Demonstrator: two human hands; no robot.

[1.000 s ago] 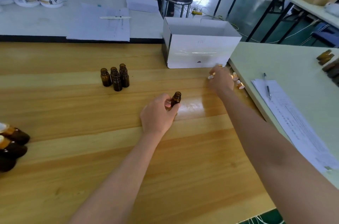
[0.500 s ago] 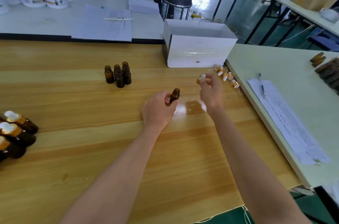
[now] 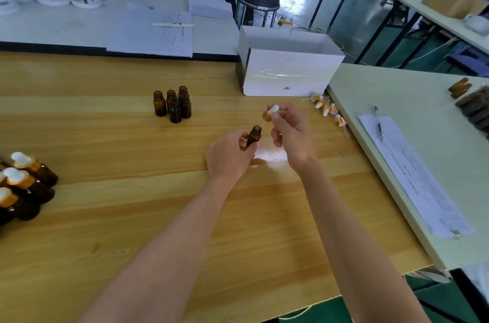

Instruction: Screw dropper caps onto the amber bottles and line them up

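Quick count: five open amber bottles (image 3: 173, 105) bunched at 11 o'clock, plus a sixth bottle (image 3: 254, 136) in the left hand (image 3: 230, 155). Three capped bottles (image 3: 29, 182) lie at 9 o'clock, and the frame edge may hide more. Roughly five loose dropper caps (image 3: 326, 108) at 2 o'clock, and one held cap (image 3: 268, 114) in the right hand (image 3: 291, 134). One white box (image 3: 288, 71) at 1 o'clock.

Uncapped bottles (image 3: 173, 104) left of box (image 3: 287, 76), on table (image 3: 132, 216)
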